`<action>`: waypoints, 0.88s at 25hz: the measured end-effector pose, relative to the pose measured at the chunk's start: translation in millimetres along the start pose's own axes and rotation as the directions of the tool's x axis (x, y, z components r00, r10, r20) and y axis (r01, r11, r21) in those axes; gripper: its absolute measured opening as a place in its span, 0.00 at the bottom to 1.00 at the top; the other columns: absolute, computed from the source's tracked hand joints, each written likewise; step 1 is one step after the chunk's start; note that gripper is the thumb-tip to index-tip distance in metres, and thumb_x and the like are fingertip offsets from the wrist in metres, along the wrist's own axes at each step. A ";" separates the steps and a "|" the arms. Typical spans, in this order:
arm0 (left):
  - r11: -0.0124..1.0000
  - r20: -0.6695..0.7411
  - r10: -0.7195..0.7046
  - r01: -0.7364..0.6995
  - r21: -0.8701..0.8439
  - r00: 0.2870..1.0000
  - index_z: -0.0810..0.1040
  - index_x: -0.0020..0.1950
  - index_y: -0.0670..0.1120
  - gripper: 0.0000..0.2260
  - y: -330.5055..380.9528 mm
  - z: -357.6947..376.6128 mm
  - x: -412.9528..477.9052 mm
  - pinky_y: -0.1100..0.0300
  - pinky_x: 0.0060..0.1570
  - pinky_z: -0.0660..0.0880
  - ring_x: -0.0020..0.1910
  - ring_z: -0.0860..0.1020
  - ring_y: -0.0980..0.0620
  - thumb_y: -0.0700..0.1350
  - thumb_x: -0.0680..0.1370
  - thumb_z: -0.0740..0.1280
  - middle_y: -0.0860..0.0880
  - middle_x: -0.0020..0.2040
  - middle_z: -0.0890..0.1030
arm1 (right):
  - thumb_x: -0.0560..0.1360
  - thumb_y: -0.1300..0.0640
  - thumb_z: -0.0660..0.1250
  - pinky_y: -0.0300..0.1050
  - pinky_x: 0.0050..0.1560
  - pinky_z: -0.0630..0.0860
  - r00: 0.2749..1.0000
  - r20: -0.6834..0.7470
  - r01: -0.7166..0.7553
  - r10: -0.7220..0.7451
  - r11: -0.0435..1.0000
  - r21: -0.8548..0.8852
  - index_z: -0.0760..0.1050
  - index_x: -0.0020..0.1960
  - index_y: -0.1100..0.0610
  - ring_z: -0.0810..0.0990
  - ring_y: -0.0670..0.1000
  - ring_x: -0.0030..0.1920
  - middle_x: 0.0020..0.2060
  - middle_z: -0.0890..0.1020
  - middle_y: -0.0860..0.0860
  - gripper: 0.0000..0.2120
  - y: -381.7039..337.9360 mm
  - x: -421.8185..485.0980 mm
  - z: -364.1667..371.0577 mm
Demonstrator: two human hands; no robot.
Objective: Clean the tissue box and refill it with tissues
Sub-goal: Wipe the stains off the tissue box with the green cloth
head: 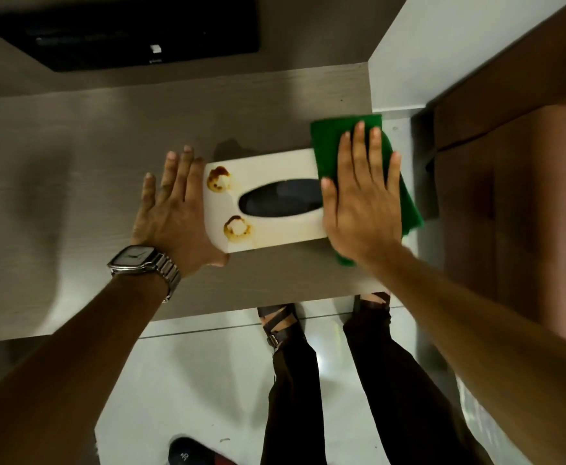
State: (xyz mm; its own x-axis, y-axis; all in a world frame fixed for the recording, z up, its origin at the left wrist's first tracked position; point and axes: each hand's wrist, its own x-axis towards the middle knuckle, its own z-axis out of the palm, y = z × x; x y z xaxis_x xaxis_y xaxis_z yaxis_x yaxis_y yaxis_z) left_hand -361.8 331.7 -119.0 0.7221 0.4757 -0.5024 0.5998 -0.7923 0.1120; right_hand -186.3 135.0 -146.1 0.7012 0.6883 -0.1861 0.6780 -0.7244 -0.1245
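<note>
One tissue box (268,199), one green cloth (328,146), two brown stains (219,179), two hands (174,213).

The pale wood-grain surface (73,156) carries a white rectangular tissue box (274,229) with a dark oval opening and brown stains, lying between the two hands' fingers (181,172). A green cloth (328,146) drapes off the box's end under the right fingers.
</note>
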 end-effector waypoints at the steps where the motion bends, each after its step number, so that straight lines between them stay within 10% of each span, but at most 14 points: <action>1: 1.000 0.006 -0.005 0.006 -0.011 1.000 0.41 0.80 0.44 0.69 0.3 0.6 0.6 0.38 0.76 0.44 0.80 0.42 0.42 0.62 0.54 0.82 0.41 0.82 0.44 | 0.84 0.43 0.44 0.62 0.80 0.46 0.993 -0.040 -0.111 0.112 0.994 0.013 0.49 0.81 0.60 0.48 0.60 0.82 0.82 0.53 0.59 0.31 -8.7 19.8 -0.6; 7: 0.999 0.012 -0.033 0.033 0.022 0.999 0.41 0.80 0.44 0.69 4.7 -2.0 0.6 0.38 0.76 0.43 0.80 0.41 0.42 0.63 0.54 0.81 0.41 0.82 0.42 | 0.84 0.43 0.44 0.60 0.80 0.44 0.962 0.074 0.260 -0.263 0.964 0.055 0.47 0.82 0.59 0.46 0.57 0.82 0.82 0.52 0.58 0.31 -49.8 -30.5 12.4; 12: 1.000 -0.015 -0.015 0.015 0.001 1.000 0.41 0.80 0.44 0.69 4.4 3.6 1.3 0.38 0.76 0.44 0.80 0.43 0.42 0.63 0.54 0.81 0.41 0.82 0.44 | 0.84 0.42 0.42 0.63 0.80 0.47 0.986 -0.063 -0.150 0.152 0.988 0.034 0.52 0.81 0.62 0.50 0.61 0.81 0.81 0.55 0.60 0.32 -38.6 39.8 -3.3; 16: 0.999 -0.010 -0.031 0.032 0.039 0.999 0.41 0.80 0.44 0.69 5.4 0.0 1.6 0.39 0.76 0.43 0.80 0.43 0.42 0.63 0.53 0.82 0.42 0.82 0.44 | 0.85 0.44 0.46 0.62 0.80 0.47 0.951 0.036 0.306 -0.308 0.950 0.063 0.49 0.81 0.60 0.47 0.57 0.82 0.82 0.53 0.58 0.31 -77.2 -14.7 10.2; 22: 1.000 -0.016 -0.019 0.019 -0.002 1.000 0.42 0.80 0.44 0.69 4.4 4.8 1.4 0.38 0.76 0.43 0.80 0.43 0.42 0.61 0.54 0.82 0.41 0.82 0.44 | 0.84 0.42 0.43 0.63 0.80 0.47 0.990 -0.066 -0.121 0.122 0.992 0.027 0.51 0.81 0.62 0.50 0.61 0.81 0.81 0.54 0.61 0.32 -21.2 31.3 -4.1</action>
State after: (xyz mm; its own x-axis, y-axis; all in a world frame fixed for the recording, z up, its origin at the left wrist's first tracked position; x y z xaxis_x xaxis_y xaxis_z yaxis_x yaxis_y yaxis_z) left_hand -359.8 327.1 -123.3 0.7160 0.4962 -0.4910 0.6138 -0.7825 0.1043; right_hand -177.8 172.1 -145.3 0.7919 0.5955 -0.1350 0.5823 -0.8030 -0.1269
